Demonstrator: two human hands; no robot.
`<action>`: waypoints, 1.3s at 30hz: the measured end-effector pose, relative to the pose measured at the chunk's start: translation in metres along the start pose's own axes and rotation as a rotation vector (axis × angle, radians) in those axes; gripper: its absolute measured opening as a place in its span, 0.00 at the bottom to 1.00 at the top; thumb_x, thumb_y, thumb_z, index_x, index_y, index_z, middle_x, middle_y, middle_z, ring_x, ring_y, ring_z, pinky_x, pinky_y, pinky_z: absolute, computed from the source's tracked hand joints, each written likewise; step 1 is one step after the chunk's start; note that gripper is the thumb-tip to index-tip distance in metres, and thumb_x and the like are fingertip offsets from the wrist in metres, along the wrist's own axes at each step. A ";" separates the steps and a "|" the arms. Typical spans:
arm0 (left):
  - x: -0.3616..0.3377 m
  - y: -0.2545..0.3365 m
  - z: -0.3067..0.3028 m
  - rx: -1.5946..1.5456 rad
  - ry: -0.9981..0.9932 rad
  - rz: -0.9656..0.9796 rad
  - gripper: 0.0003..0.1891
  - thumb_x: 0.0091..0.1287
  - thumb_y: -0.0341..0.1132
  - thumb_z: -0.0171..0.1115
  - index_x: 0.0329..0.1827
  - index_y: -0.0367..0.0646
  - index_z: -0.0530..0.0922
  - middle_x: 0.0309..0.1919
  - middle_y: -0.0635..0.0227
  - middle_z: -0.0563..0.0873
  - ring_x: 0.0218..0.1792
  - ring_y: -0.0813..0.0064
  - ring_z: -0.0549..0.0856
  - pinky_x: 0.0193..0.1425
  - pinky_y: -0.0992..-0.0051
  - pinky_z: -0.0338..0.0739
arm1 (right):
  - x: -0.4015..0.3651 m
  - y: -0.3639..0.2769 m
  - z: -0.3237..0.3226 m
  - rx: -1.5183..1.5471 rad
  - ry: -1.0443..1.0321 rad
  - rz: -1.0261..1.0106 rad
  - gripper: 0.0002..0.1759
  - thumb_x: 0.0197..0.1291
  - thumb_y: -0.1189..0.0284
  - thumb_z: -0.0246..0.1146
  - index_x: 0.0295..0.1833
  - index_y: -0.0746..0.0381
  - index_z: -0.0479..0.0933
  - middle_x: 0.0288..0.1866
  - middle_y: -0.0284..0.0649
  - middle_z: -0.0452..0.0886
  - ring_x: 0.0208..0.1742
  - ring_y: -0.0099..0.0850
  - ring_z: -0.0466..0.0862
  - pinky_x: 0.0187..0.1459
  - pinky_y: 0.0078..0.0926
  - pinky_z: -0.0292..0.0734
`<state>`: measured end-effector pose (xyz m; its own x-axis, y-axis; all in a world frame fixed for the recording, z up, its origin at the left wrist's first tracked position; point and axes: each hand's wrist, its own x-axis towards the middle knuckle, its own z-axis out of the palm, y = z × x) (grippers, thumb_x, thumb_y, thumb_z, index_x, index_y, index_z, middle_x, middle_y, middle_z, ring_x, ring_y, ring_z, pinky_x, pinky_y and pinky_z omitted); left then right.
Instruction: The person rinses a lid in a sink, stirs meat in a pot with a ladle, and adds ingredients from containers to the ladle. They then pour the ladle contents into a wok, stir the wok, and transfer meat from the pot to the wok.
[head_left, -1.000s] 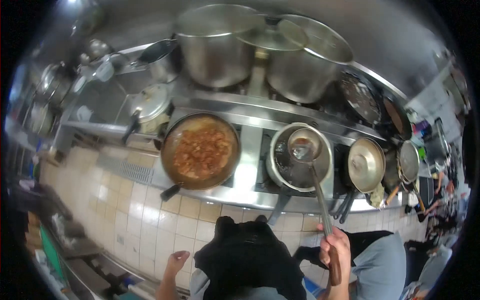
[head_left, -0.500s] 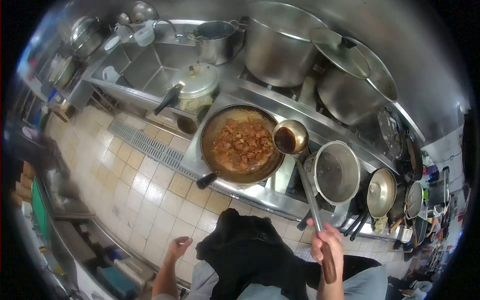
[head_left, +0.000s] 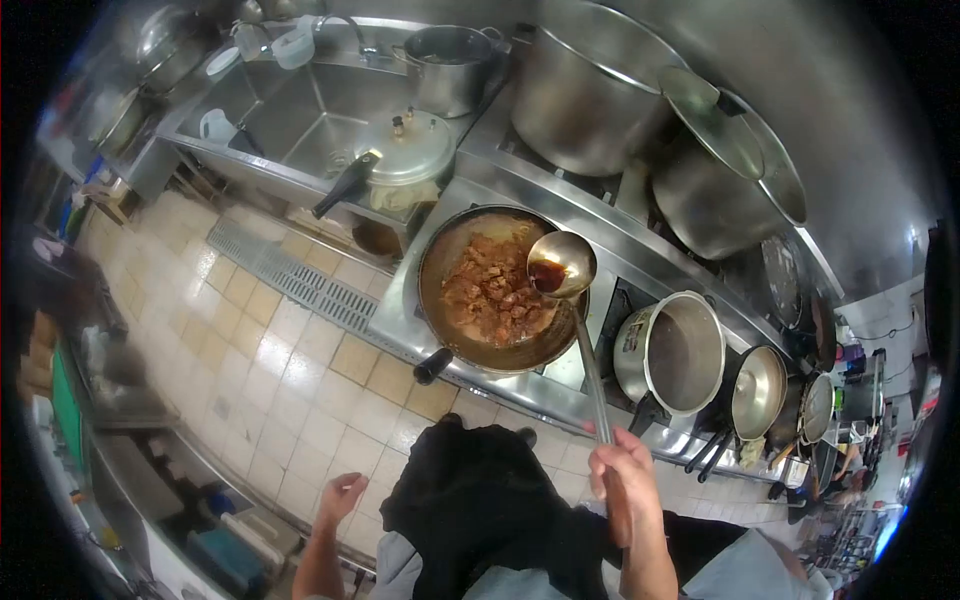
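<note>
My right hand is wrapped round the brown handle of a long metal ladle. The ladle's bowl hangs over the right side of a wide pan and tilts, with a little dark liquid in it. Chunky reddish-brown food with some sauce lies in the pan, which stands on the stove with its black handle toward the floor. My left hand is held low at the left, away from the pan, its fingers curled and nothing visible in them.
A pot stands right of the pan, with a smaller pan beyond. Two tall stockpots are behind. A pressure cooker and a sink are at the upper left. Shelving with containers is at the lower left.
The ladle has moved left from the pan's right edge to over the pan, and holds less dark liquid. My right hand has shifted left with it. The whole view has shifted slightly.
</note>
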<state>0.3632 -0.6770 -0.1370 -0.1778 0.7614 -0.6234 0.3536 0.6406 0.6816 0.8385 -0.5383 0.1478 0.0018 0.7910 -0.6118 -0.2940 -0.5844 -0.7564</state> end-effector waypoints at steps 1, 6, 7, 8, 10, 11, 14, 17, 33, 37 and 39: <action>0.005 0.007 0.000 0.036 0.000 0.013 0.25 0.70 0.47 0.71 0.54 0.28 0.86 0.47 0.53 0.92 0.50 0.69 0.89 0.54 0.71 0.83 | -0.005 -0.003 -0.001 0.107 0.024 -0.006 0.26 0.69 0.72 0.61 0.69 0.73 0.71 0.25 0.36 0.76 0.15 0.26 0.75 0.17 0.23 0.71; 0.041 0.067 0.010 -0.136 0.019 0.142 0.21 0.71 0.41 0.72 0.56 0.29 0.84 0.44 0.57 0.91 0.43 0.73 0.88 0.50 0.73 0.83 | -0.035 0.015 -0.044 0.470 -0.057 -0.093 0.29 0.68 0.70 0.63 0.70 0.76 0.68 0.24 0.37 0.75 0.10 0.27 0.71 0.11 0.23 0.64; 0.047 0.085 0.012 -0.234 0.058 0.258 0.21 0.71 0.38 0.72 0.58 0.29 0.83 0.43 0.59 0.90 0.41 0.74 0.88 0.49 0.74 0.83 | -0.045 0.018 -0.052 0.496 -0.067 -0.130 0.30 0.68 0.70 0.63 0.70 0.76 0.68 0.23 0.38 0.75 0.10 0.27 0.71 0.10 0.24 0.64; 0.049 0.114 0.013 -0.225 0.046 0.265 0.21 0.71 0.38 0.72 0.58 0.29 0.83 0.43 0.59 0.90 0.41 0.74 0.88 0.49 0.74 0.83 | -0.055 0.020 -0.059 0.522 -0.078 -0.168 0.31 0.68 0.69 0.63 0.70 0.77 0.67 0.23 0.38 0.75 0.10 0.28 0.71 0.10 0.24 0.63; 0.045 0.187 0.016 -0.277 0.077 0.342 0.22 0.70 0.34 0.71 0.64 0.33 0.79 0.41 0.63 0.89 0.39 0.77 0.86 0.45 0.75 0.83 | -0.076 0.028 -0.074 0.504 -0.020 -0.218 0.32 0.67 0.68 0.65 0.69 0.78 0.68 0.21 0.38 0.74 0.09 0.28 0.71 0.09 0.25 0.63; 0.048 0.211 0.022 -0.271 0.068 0.346 0.22 0.70 0.34 0.71 0.64 0.33 0.79 0.41 0.63 0.89 0.39 0.77 0.86 0.45 0.75 0.83 | -0.086 0.031 -0.082 0.473 0.010 -0.263 0.30 0.69 0.70 0.63 0.69 0.79 0.66 0.21 0.38 0.74 0.09 0.28 0.71 0.09 0.25 0.64; 0.050 0.271 0.041 -0.167 0.119 0.629 0.28 0.68 0.37 0.74 0.68 0.37 0.75 0.39 0.62 0.90 0.35 0.75 0.87 0.39 0.73 0.83 | -0.111 0.038 -0.100 0.403 0.107 -0.317 0.29 0.68 0.71 0.62 0.68 0.79 0.67 0.20 0.38 0.73 0.09 0.28 0.72 0.09 0.24 0.65; 0.036 0.332 0.055 0.353 0.108 0.529 0.31 0.62 0.44 0.77 0.64 0.40 0.77 0.32 0.51 0.90 0.31 0.58 0.90 0.36 0.62 0.83 | -0.130 0.048 -0.124 0.282 0.293 -0.268 0.31 0.62 0.72 0.68 0.67 0.75 0.70 0.22 0.40 0.77 0.11 0.30 0.74 0.12 0.26 0.69; 0.055 0.314 0.099 0.721 0.294 0.735 0.17 0.67 0.45 0.71 0.45 0.40 0.83 0.29 0.49 0.89 0.34 0.44 0.89 0.38 0.52 0.84 | -0.103 0.107 -0.197 -0.341 0.557 -0.400 0.23 0.62 0.82 0.64 0.64 0.71 0.74 0.32 0.31 0.78 0.31 0.17 0.77 0.32 0.18 0.73; 0.068 0.328 0.087 0.708 0.274 0.708 0.16 0.67 0.46 0.71 0.44 0.40 0.83 0.30 0.49 0.89 0.33 0.44 0.88 0.37 0.52 0.83 | -0.100 0.083 -0.162 -0.255 0.579 -0.500 0.22 0.65 0.82 0.62 0.65 0.69 0.72 0.32 0.31 0.77 0.28 0.18 0.78 0.29 0.19 0.76; 0.099 0.337 0.071 0.634 0.296 0.771 0.18 0.67 0.46 0.71 0.45 0.39 0.83 0.29 0.49 0.88 0.32 0.46 0.89 0.37 0.53 0.83 | -0.095 0.067 -0.137 -0.179 0.540 -0.452 0.17 0.69 0.81 0.61 0.62 0.68 0.72 0.32 0.31 0.76 0.25 0.19 0.79 0.24 0.19 0.76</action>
<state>0.5300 -0.3929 0.0039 0.1136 0.9908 0.0731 0.8695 -0.1347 0.4753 0.9498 -0.6776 0.1231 0.5712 0.7896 -0.2242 0.0080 -0.2785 -0.9604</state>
